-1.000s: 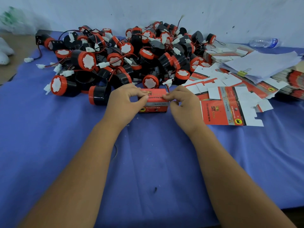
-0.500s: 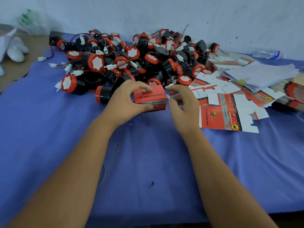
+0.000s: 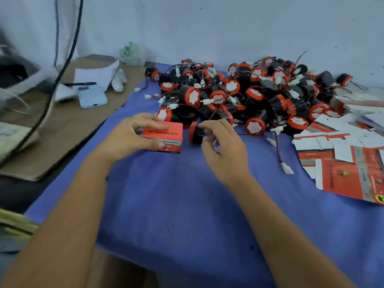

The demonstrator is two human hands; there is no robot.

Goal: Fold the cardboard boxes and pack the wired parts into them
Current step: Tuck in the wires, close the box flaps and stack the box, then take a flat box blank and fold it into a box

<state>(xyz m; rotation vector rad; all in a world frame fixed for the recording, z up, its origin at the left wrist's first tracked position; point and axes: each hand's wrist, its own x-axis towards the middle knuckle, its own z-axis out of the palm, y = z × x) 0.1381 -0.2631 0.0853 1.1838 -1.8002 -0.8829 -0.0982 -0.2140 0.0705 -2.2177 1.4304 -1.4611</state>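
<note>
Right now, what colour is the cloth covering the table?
Blue-purple cloth, plain with no pattern; the head view shows it best.

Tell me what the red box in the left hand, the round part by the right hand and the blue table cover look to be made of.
Red box: printed cardboard with a slight sheen, going by its crisp folded edges and printed text. Round part: apparently moulded plastic, black body with an orange-red rim, smooth finish. Table cover: probably matte woven cloth; it shows soft creases and no glare.
</note>
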